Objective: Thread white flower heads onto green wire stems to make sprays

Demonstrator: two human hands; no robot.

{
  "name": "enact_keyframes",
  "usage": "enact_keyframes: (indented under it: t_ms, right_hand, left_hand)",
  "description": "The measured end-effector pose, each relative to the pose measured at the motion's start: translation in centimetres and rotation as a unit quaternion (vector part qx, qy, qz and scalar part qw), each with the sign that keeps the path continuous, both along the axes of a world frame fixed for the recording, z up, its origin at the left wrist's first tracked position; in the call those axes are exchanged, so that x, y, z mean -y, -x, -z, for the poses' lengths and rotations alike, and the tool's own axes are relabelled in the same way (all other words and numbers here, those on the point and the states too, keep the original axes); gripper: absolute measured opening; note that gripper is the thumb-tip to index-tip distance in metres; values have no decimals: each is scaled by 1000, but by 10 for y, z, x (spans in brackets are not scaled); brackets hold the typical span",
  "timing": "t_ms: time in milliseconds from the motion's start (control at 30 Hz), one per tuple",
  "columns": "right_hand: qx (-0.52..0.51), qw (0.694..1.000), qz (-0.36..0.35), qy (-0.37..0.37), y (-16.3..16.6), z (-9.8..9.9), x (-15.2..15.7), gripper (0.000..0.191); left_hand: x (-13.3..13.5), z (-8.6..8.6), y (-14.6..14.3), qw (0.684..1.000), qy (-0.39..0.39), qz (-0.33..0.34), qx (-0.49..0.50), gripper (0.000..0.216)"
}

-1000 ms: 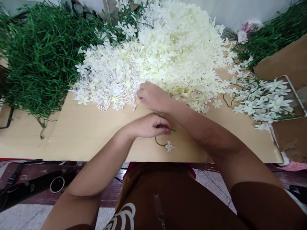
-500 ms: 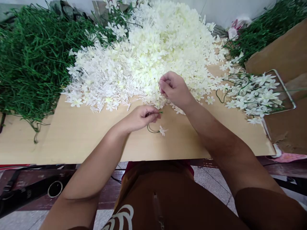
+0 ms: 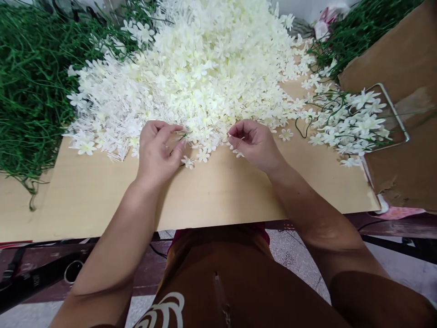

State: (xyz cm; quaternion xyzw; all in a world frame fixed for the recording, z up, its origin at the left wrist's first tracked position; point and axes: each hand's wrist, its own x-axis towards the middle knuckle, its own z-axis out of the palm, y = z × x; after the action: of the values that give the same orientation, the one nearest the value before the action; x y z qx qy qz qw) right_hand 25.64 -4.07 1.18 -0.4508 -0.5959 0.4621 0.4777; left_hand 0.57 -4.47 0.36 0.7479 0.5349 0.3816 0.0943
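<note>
My left hand (image 3: 157, 151) is closed in a pinch on a thin green stem (image 3: 177, 145) with a small white flower (image 3: 188, 162) at its low end, just at the near edge of the big heap of loose white flowers (image 3: 201, 77). My right hand (image 3: 254, 145) is closed too, pinching one small white flower piece (image 3: 235, 137) between thumb and fingertips. Both hands hover over the light wooden tabletop (image 3: 211, 191), about a hand's width apart.
A mass of green stems (image 3: 30, 91) lies at the left, more green stems (image 3: 358, 32) at the back right. Finished stems with white flowers (image 3: 351, 123) rest by a wire frame (image 3: 398, 118) on brown cardboard (image 3: 399, 68). The table edge runs near my lap.
My right hand drew back out of the white heap with a flower piece. My left hand carried the green stem up and left to the heap's edge. The view tilted forward.
</note>
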Motion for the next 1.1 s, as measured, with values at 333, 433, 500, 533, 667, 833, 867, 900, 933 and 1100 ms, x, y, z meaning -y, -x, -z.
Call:
enact_keyframes:
  t_ms: [333,433,500,533,667,833,867,900,933,1100]
  right_hand:
    - [71,995,-46,-52,17,-10,19,12]
    - [91,991,-53,-88,24,-12,23,12]
    - [84,991,-51,-95,30,-12,25,10]
    - [81,991,-45,-97,32,-11,25,7]
    - [100,990,5,-99,37,-6,23,4]
    - [142,981,24,-133,37,0,20,8]
    - [146,979,23,-142,37,1,21,8]
    - [151,976,22,-152,37,2,21,9]
    - [158,974,23,-162,38,2,21,9]
    - [221,955,14,-195,41,4,23,11]
  left_hand:
    - [10,-3,-30,981,52,92,-164,16]
    - [9,-9,-30,990,87,69,-82,12]
    - [8,-11,-31,992,112,61,-22,13]
    - [8,-11,-32,990,127,59,4,14]
    - [10,-8,-37,974,197,60,98,18]
    - [10,-9,-39,949,237,73,192,29]
    - [10,-10,-39,948,238,73,197,31]
    - [10,-11,-40,948,237,72,198,32]
    - [10,-12,-40,949,235,72,195,32]
    - [11,-9,-42,957,210,76,186,26]
